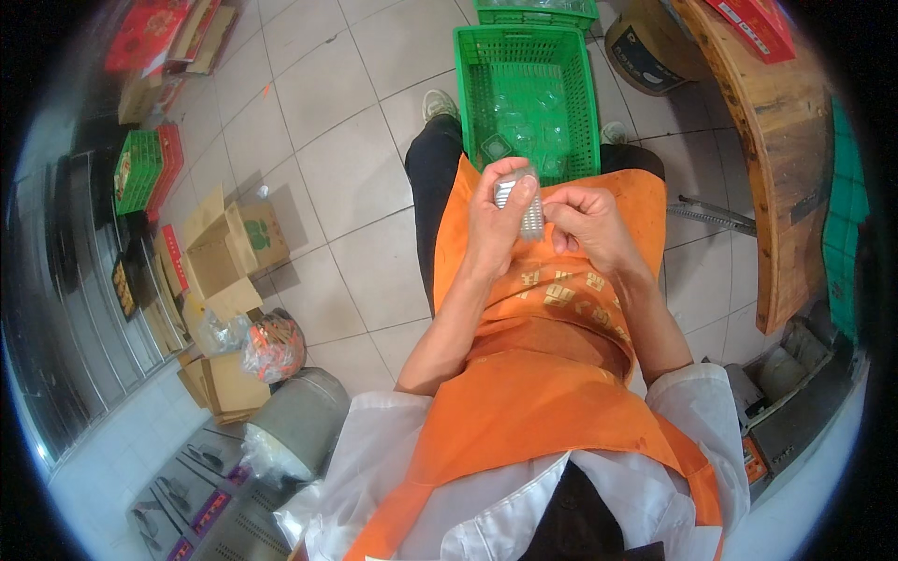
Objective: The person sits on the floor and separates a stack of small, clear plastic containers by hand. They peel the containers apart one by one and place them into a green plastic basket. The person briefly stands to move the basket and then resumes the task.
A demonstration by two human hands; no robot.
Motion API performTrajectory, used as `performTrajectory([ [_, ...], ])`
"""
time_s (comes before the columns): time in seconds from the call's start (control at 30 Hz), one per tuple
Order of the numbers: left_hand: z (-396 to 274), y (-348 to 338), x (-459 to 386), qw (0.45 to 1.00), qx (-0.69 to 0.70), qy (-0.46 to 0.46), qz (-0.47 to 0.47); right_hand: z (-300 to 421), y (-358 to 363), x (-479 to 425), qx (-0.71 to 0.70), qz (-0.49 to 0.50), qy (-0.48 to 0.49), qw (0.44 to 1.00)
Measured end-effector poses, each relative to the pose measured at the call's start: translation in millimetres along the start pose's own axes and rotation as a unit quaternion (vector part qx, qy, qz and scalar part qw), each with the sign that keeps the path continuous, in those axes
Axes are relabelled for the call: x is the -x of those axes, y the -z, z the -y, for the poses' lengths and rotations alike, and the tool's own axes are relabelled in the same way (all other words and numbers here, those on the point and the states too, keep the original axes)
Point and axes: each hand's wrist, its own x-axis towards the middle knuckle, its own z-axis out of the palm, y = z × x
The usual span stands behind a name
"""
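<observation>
My left hand [499, 210] grips a small clear plastic container [531, 210] with ribbed sides, the thumb lying over its top. Close to the container's right side is my right hand [586, 223], its thumb and forefinger pinched together; whether anything thin is between them I cannot tell. Both hands are above the lap of the orange apron [533, 379]. Just beyond them stands a green plastic crate [591, 105] between the legs, and several clear plastic containers [520, 133] lie inside it.
A second green crate [537, 14] adjoins the first. A thick wooden table [786, 182] edges the right side, with a round tub [649, 52] beside it. Leftward are an open cardboard box [217, 252], a filled plastic bag [275, 343] and a grey cylindrical bin [309, 410].
</observation>
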Motion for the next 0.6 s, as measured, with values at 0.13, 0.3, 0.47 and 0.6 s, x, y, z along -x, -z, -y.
performTrajectory([
  [0.13,1,0,0,1.000,0.018,0.025,0.002,-3,-3,-6,0.024,-0.010,0.014,1.000],
  [0.3,-2,6,-5,0.997,0.015,0.030,-0.063,-13,9,-29,0.157,-0.102,0.132,0.973],
  [0.47,0,18,-10,0.997,0.013,0.014,-0.071,-20,51,-77,0.366,-0.207,0.108,0.901],
  [0.6,1,9,-11,0.998,-0.009,0.030,-0.063,-50,72,-94,0.345,-0.198,0.128,0.908],
])
